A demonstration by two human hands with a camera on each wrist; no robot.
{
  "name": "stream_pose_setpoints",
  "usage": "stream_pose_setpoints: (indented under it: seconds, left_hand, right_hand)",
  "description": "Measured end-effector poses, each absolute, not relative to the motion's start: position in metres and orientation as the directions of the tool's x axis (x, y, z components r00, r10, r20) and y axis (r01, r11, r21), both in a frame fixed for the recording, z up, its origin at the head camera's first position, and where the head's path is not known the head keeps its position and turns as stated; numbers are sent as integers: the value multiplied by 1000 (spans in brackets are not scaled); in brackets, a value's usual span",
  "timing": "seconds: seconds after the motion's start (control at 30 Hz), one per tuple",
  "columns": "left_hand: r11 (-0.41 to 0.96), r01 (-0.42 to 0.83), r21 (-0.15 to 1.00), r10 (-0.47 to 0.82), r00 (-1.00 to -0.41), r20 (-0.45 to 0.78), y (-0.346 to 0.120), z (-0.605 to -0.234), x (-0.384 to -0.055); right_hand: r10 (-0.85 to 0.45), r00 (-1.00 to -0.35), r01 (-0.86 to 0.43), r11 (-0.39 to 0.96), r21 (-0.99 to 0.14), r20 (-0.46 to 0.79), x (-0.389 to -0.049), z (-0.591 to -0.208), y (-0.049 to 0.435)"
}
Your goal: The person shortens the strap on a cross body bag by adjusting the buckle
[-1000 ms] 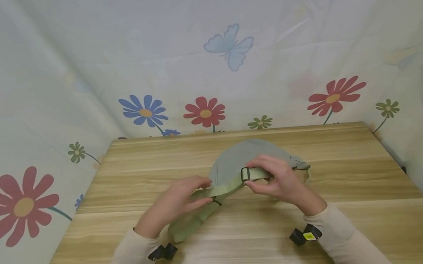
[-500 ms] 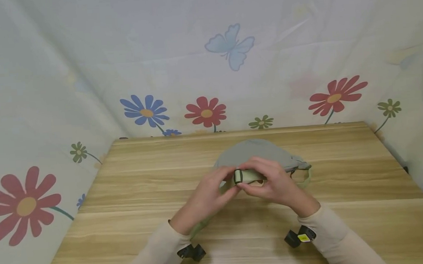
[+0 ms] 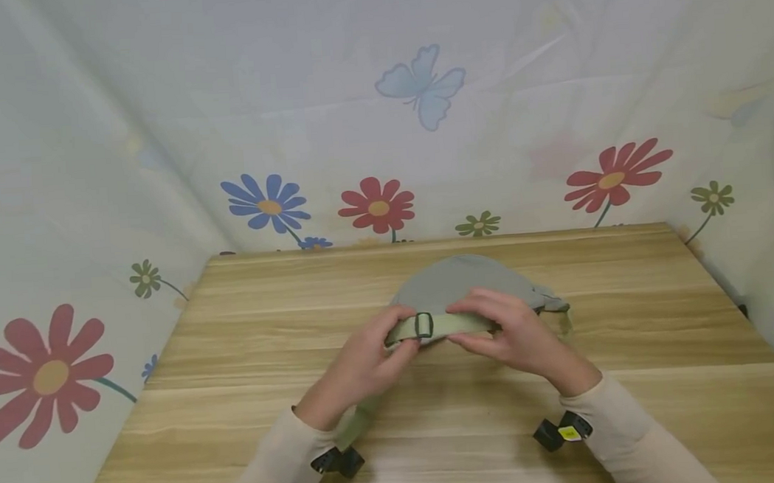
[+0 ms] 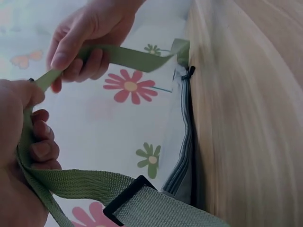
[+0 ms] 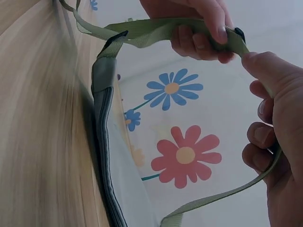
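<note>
A grey, rounded zippered bag with a light green webbing strap rests toward the back of the table. My left hand pinches the strap beside a black slide buckle, thumb below and fingers above. A short way to the right, my right hand pinches the same strap, which runs flat between both hands. In the left wrist view, the strap passes through my left palm to another black buckle near the bag's end. The bag's zipper shows in the right wrist view.
The wood-grain table ends at a white cloth backdrop printed with flowers and a butterfly. Black wrist cameras sit at both cuffs. A loose strap length hangs by the left wrist.
My left hand has moved right along the strap to the slide buckle, met my right hand there, then drawn back slightly left with the buckle. More strap now shows between the hands.
</note>
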State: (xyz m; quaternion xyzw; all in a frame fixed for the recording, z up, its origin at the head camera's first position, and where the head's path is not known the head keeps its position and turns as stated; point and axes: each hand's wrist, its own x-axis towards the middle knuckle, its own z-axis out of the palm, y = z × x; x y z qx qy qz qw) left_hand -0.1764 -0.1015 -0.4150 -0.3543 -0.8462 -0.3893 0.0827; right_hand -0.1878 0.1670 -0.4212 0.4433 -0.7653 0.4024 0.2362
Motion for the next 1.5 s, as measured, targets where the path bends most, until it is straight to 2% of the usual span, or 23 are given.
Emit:
stream_pose_setpoints:
  seconds: [0.13, 0.3, 0.73, 1.03, 1.23, 1.5]
  left_hand:
    - [482, 654, 582, 544, -745, 387, -107, -410, -176]
    - [475, 705, 527, 586, -700, 408, -110, -409, -179]
    - [362, 743, 564, 593, -650, 476, -109, -415, -181]
    - [292, 715, 635, 598, -655, 462, -106, -417, -181]
    - [281, 730, 623, 599, -640, 481, -103, -417, -182]
    - [301, 673, 676, 549, -702, 454, -109, -416, -181]
  right_hand:
    - [-497, -477, -879, 271, -393, 725, -188, -421, 171]
    - [-512, -471, -882, 263, -391, 718, -188, -420, 171]
    - [-437, -466, -885, 232, -404, 769, -188, -425, 160]
    - [-409, -495, -869, 207, -450, 767, -186, -428, 153]
    - [-414, -471, -882, 195, -430, 779, -186, -429, 147]
    - [-454, -494, -870, 248, -427, 742, -186, -428, 153]
